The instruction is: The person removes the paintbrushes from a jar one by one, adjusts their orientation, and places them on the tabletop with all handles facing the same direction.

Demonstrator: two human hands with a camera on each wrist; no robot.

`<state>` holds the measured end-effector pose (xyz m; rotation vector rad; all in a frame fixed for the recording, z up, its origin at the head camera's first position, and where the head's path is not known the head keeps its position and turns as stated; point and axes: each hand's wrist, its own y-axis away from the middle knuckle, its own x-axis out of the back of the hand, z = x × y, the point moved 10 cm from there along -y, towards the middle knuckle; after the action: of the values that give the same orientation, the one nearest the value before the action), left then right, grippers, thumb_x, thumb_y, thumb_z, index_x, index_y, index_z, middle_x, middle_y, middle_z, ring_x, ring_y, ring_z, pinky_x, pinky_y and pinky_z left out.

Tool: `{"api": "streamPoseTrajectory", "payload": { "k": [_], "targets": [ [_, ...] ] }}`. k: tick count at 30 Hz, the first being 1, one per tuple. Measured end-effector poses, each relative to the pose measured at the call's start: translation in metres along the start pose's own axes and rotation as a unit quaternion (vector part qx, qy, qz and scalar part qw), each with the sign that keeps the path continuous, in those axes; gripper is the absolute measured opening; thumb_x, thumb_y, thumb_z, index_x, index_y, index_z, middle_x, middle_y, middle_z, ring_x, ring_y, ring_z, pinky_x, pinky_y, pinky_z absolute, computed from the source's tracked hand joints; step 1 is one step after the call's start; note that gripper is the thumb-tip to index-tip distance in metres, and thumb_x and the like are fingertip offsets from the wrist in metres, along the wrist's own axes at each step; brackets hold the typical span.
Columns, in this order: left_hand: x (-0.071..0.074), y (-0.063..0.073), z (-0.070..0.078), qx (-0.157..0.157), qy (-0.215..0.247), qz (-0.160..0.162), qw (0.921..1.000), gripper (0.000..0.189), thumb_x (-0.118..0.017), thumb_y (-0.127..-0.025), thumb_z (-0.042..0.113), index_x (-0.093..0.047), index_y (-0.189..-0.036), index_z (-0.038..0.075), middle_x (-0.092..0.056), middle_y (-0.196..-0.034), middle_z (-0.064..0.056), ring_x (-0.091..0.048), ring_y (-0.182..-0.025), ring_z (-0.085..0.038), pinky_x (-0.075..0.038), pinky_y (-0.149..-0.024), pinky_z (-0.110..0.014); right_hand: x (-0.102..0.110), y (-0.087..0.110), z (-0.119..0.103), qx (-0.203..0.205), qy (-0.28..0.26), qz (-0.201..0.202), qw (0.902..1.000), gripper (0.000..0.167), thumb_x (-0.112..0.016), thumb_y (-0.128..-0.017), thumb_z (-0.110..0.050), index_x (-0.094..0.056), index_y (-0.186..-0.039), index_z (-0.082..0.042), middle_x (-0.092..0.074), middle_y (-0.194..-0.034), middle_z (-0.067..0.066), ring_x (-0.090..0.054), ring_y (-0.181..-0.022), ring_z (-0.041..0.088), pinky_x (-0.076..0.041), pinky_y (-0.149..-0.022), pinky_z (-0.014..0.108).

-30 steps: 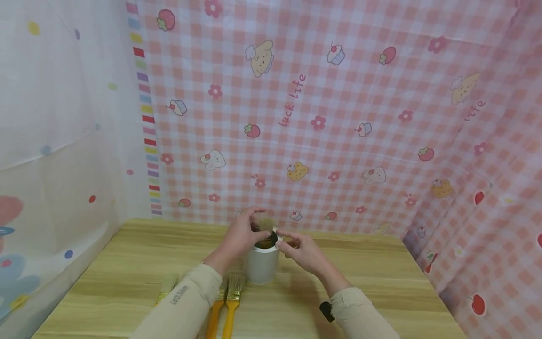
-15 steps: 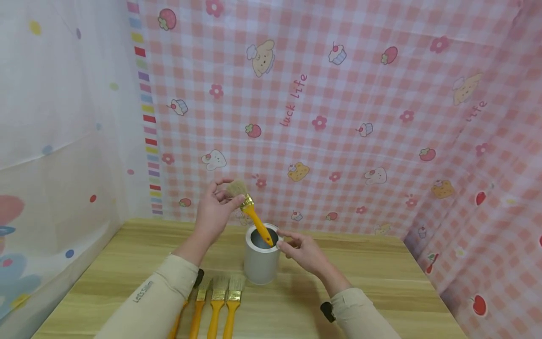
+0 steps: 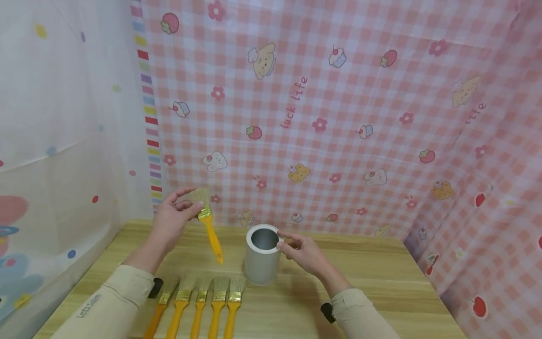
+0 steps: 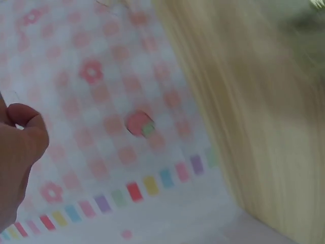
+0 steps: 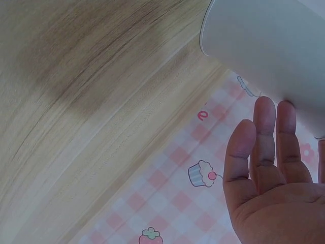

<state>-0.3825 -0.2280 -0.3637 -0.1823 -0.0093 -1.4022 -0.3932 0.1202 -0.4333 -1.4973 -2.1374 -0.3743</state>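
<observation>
In the head view my left hand (image 3: pixel 170 223) is raised left of the can, pinching a paintbrush (image 3: pixel 212 238) where the bristles meet the metal band. Its yellow handle hangs down, slanting toward the can. The grey-white can (image 3: pixel 261 266) stands upright on the table, its mouth facing up and nothing visible inside. My right hand (image 3: pixel 306 252) is at the can's right side, thumb and forefinger at the rim. In the right wrist view, extended fingertips meet the can's wall (image 5: pixel 269 56). Only part of the left hand (image 4: pixel 20 152) shows in the left wrist view; the brush is out of it.
Several yellow-handled paintbrushes (image 3: pixel 218 306) lie side by side on the wooden table (image 3: pixel 360 296), bristles away from me, left of the can. Behind the table hangs a pink checked cloth (image 3: pixel 271 108). A white dotted cloth (image 3: pixel 72 155) hangs at the left.
My left hand has drawn the paintbrush up out of the can and carried it left, uncovering more of the row of brushes. The right hand has stayed at the can.
</observation>
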Motion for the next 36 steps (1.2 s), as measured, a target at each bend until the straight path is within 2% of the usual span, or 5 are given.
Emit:
{"api": "streamPoseTrajectory", "payload": {
  "k": [9,17,22,32,36],
  "targets": [
    [0.034,0.021,-0.032,0.014,-0.158,-0.075,0.9845,0.066,-0.072,-0.104,0.037,-0.046,-0.162,0.016,-0.062,-0.142,-0.025,-0.065,-0.123,-0.031,-0.057,-0.104,-0.051,-0.001,0.002,0.002,-0.01,0.002,0.0,0.9999,0.048,-0.068,-0.106,-0.04,-0.065,-0.149,-0.02,-0.078,-0.119,0.019,-0.075,-0.105,0.038,-0.061,-0.091,0.054],
    [0.072,0.041,-0.089,0.061,-0.251,-0.179,0.9494,0.07,-0.074,-0.103,0.033,-0.046,-0.159,0.003,-0.054,-0.147,-0.043,-0.061,-0.132,-0.054,-0.053,-0.103,-0.069,0.001,0.002,0.0,-0.002,0.009,-0.001,1.0,0.049,-0.067,-0.106,-0.04,-0.064,-0.15,-0.019,-0.079,-0.119,0.017,-0.075,-0.104,0.035,-0.061,-0.091,0.054],
    [0.088,0.052,-0.123,0.084,-0.279,-0.197,0.9361,0.067,-0.079,-0.099,0.028,-0.052,-0.153,0.0,-0.068,-0.127,-0.029,-0.071,-0.112,-0.035,-0.06,-0.094,-0.054,0.003,0.001,0.0,-0.004,0.012,0.001,0.9999,0.048,-0.068,-0.107,-0.038,-0.064,-0.15,-0.019,-0.078,-0.12,0.02,-0.074,-0.099,0.028,-0.061,-0.09,0.052],
    [0.09,0.066,-0.148,0.076,-0.262,-0.2,0.941,0.057,-0.079,-0.098,0.015,-0.057,-0.144,-0.009,-0.053,-0.082,-0.003,-0.052,-0.073,-0.015,-0.047,-0.063,-0.027,-0.001,0.001,0.0,-0.012,0.011,-0.003,0.9999,0.048,-0.067,-0.107,-0.039,-0.064,-0.15,-0.019,-0.078,-0.119,0.018,-0.074,-0.104,0.036,-0.06,-0.09,0.052],
    [0.091,0.066,-0.151,0.073,-0.265,-0.187,0.943,0.056,-0.08,-0.096,0.013,-0.057,-0.141,-0.011,-0.057,-0.082,-0.002,-0.051,-0.07,-0.013,-0.045,-0.061,-0.025,-0.002,0.001,-0.001,-0.008,0.006,-0.004,0.9999,0.048,-0.067,-0.107,-0.038,-0.064,-0.15,-0.018,-0.078,-0.119,0.02,-0.073,-0.104,0.037,-0.06,-0.09,0.052]
  ]
}}
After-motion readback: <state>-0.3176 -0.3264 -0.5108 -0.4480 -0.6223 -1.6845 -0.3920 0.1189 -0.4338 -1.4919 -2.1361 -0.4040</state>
